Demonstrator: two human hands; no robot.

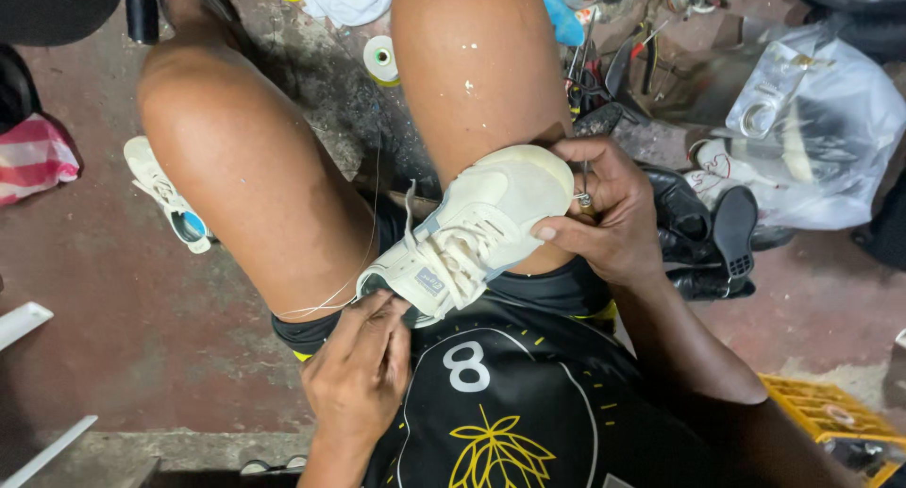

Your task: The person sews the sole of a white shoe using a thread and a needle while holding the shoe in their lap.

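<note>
A cream-white laced sneaker (477, 228) lies on its side across my right thigh, toe pointing up and right. My right hand (604, 214) wraps around its toe and pinches a thin metal awl (586, 197) at the sole edge. My left hand (363, 370) sits by the heel opening, fingers pinched on a pale thread (326, 299) that runs across my left thigh. The thread leads up toward a spool (381, 59) on the floor between my knees.
A matching white sneaker (165, 200) lies on the floor at left. Black shoes (703, 243) and a clear plastic bag (821, 129) sit at right, tools (604, 68) beyond my right knee. A yellow crate (821, 408) is at lower right, striped cloth (33, 158) at far left.
</note>
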